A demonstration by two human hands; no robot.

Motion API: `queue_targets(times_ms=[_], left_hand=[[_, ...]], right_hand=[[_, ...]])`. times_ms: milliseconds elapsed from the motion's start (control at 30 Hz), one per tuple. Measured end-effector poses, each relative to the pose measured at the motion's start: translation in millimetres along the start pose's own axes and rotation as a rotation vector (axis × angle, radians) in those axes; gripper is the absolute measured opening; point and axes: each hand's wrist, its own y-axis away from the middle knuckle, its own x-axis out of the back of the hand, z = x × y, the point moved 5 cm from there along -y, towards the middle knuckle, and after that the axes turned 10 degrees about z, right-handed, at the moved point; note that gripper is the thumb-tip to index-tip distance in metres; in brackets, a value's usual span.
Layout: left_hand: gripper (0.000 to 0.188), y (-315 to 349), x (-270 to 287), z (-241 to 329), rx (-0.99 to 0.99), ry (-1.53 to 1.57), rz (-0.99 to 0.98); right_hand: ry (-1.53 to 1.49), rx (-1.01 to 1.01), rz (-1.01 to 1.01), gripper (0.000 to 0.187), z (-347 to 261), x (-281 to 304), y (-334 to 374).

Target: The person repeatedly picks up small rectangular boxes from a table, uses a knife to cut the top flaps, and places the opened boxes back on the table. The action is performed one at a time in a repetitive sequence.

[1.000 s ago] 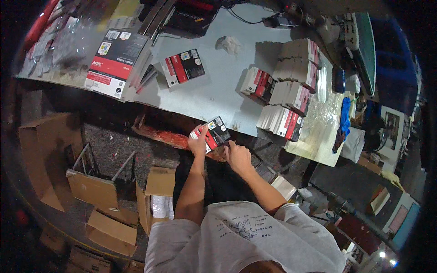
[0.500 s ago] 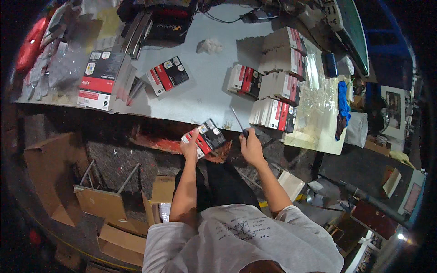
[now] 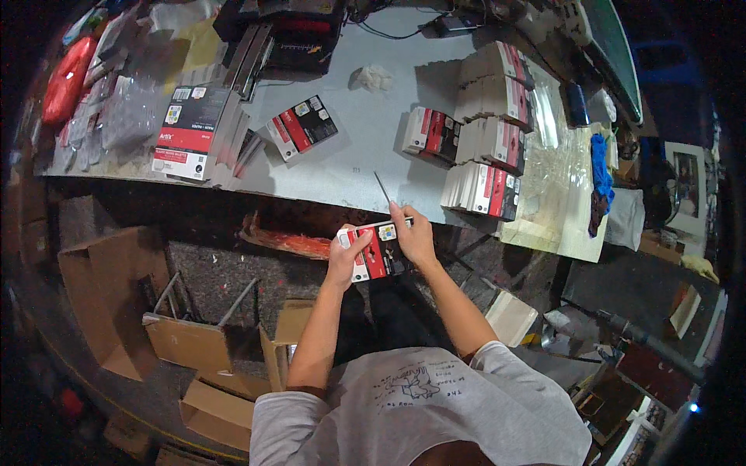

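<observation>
My left hand (image 3: 347,256) grips a flat red, white and black cardboard pack (image 3: 378,262) by its left end, thumb across the front. The pack is held just off the table's near edge, above my lap. At its right end, my right hand (image 3: 417,241) is closed round a screwdriver-like tool with a thin metal shaft (image 3: 381,186). That shaft sticks up and away toward the tabletop; the handle is hidden in the fingers. Right-hand fingers also touch or lie very near the pack's upper right corner; the exact contact is hard to see.
On the grey table (image 3: 326,179) lies a single matching pack (image 3: 301,128). Stacked packs (image 3: 486,190) stand to the right, more (image 3: 190,136) to the left. Crumpled white paper (image 3: 371,78) sits farther back. Cardboard boxes (image 3: 109,303) and a stool-like frame (image 3: 194,342) are on the floor at left.
My right hand has moved left and down to the pack, bringing the tool along. The pack has shifted right and turned more level. The whole view has shifted slightly.
</observation>
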Motion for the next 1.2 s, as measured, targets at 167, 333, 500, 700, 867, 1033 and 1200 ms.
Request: queue_targets(times_ms=[167, 333, 500, 700, 867, 1033, 1200], left_hand=[[0.023, 2, -2, -2, 0.062, -0.181, 0.1], [0.046, 7, 1, 15, -0.066, -0.183, 0.348], [0.051, 42, -21, 38, -0.215, -0.152, 0.071], [0.04, 96, -49, 36, -0.149, -0.029, -0.124], [0.035, 107, -67, 23, -0.135, -0.034, -0.035], [0.044, 42, -77, 47, -0.311, -0.058, -0.055], [0.066, 25, -108, 63, -0.709, -0.6, -0.057]], right_hand=[[0.093, -0.019, 0.074, 0.042, 12, 4, 3], [-0.107, 0.151, 0.054, 0.044, -11, 11, 25], [-0.281, 0.186, -0.189, 0.05, -41, 36, 56], [-0.619, 0.012, -0.384, 0.044, -46, 40, 88], [-0.745, -0.087, -0.259, 0.041, -47, 33, 99], [-0.606, -0.094, 0.108, 0.033, -39, 46, 30], [-0.516, -0.171, 0.443, 0.036, -13, 66, -23]])
